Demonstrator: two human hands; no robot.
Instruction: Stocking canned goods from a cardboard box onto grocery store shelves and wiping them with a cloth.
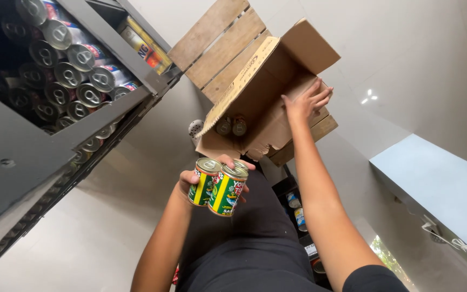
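My left hand (186, 181) grips a cluster of small green and yellow cans (218, 189) with silver pull-tab lids, held in front of my dark shirt. My right hand (305, 101) reaches up with fingers spread and rests against the inner wall of an open brown cardboard box (252, 81). Two more cans (231, 126) stand deep inside the box, apart from my right hand. The box lies on a slatted wooden crate (217, 38).
A grey metal shelf (109, 116) at the left is packed with several rows of silver-topped cans (71, 75). More cans (295, 211) stand on low shelving behind my right arm. A pale blue-grey surface (433, 184) juts in at the right, above light floor tiles.
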